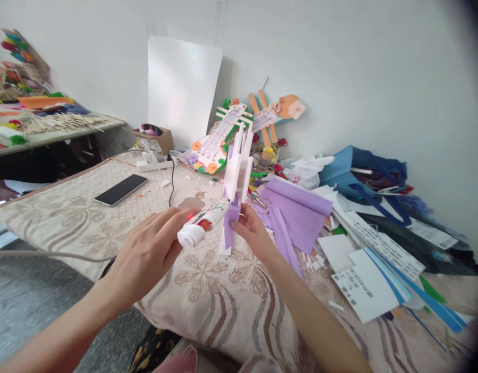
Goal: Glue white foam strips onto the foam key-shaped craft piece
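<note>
My left hand (pixel 149 248) is wrapped round a white hot glue gun (pixel 196 228) with a small red light on its side. The gun's tip points at a tall white and purple paper craft piece (pixel 236 178), very close to its lower purple part; I cannot tell whether they touch. My right hand (pixel 256 233) pinches that purple lower part between thumb and fingers. The craft piece stands roughly upright above the tablecloth, with thin white strips rising at its top. Part of the gun's handle is hidden behind my left fingers.
Purple felt (pixel 297 212) and scissors (pixel 261 204) lie to the right, near cut card scraps (pixel 363 285) and a blue bag (pixel 348 160). A phone (pixel 121 189) and power strip (pixel 155 163) are on the left. Decorated paper instruments (pixel 218 140) lean at the back.
</note>
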Demonstrator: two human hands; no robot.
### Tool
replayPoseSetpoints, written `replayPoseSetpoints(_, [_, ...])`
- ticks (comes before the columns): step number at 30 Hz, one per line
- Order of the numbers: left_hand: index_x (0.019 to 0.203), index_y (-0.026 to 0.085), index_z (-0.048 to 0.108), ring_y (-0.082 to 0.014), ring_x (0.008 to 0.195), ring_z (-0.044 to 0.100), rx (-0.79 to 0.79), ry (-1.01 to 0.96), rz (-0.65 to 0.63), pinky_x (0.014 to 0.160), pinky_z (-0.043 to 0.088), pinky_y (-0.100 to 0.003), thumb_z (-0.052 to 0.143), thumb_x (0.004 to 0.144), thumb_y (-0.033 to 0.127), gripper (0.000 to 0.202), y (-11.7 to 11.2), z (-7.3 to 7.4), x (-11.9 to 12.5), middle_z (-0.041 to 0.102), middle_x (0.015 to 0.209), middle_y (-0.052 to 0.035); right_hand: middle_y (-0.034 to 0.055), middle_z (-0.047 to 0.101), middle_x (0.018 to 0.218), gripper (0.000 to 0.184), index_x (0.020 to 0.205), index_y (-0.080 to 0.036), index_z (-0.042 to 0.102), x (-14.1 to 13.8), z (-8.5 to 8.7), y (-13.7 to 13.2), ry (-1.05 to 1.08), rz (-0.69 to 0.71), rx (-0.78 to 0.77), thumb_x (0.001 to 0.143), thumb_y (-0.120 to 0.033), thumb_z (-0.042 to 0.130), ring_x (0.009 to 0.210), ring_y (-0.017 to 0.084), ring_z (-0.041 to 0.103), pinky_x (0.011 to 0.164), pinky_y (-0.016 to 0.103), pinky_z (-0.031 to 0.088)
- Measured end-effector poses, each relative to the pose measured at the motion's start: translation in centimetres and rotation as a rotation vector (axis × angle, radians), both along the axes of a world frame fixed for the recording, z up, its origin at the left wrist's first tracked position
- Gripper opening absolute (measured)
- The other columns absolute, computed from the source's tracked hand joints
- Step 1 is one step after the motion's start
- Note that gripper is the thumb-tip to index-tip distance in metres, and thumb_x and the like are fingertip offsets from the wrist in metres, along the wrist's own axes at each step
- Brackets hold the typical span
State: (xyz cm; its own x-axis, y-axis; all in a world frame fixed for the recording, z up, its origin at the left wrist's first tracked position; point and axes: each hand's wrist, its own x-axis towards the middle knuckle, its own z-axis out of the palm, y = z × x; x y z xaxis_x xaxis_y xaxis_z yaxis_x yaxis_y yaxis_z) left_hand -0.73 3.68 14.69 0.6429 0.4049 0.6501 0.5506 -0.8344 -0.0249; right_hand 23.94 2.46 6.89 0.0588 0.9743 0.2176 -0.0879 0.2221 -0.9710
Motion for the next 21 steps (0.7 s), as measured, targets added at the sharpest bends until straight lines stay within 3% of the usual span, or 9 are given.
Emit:
replayPoseSetpoints(8, [0.127, 0.016, 0.051, -0.0218, 0.089, 0.069, 0.003, -0.006, -0.027, 0.073, 0.054, -0.031, 0.039, 0.096, 0.014, 0.033, -0.6, -0.3, 0.3, 0.07, 0.108, -0.0104, 0.0071, 0.06, 0.122, 0.053, 0.121, -0.029, 0.055, -0.1, 0.3, -0.2, -0.009, 0.001, -0.012, 0.078, -0.05, 0.077, 0.105, 0.023, 0.061, 0.089, 0.041, 0.054])
replayPoseSetpoints(15, [0.127, 0.015, 0.05, -0.0208, 0.085, 0.067, 0.052, 0.037, -0.017, 0.07, 0.053, -0.031, 0.035, 0.097, 0.009, 0.035, -1.4, 0.6, 1.1, 0.069, 0.106, -0.0105, 0.0063, 0.061, 0.12, 0.055, 0.123, -0.03, 0.053, -0.4, 0.3, 0.0, -0.037, -0.02, -0.002, 0.078, -0.053, 0.075, 0.103, 0.023, 0.062, 0.088, 0.042, 0.055])
replayPoseSetpoints(21, [0.126, 0.014, 0.051, -0.019, 0.074, 0.064, 0.072, 0.063, -0.011, 0.065, 0.05, -0.031, 0.034, 0.1, 0.012, 0.031, -1.7, 1.2, 1.6, 0.069, 0.099, -0.0092, 0.0063, 0.06, 0.123, 0.051, 0.121, -0.029, 0.053, -0.6, 0.2, 0.0, -0.027, -0.031, -0.008, 0.079, -0.047, 0.075, 0.103, 0.022, 0.062, 0.09, 0.041, 0.054])
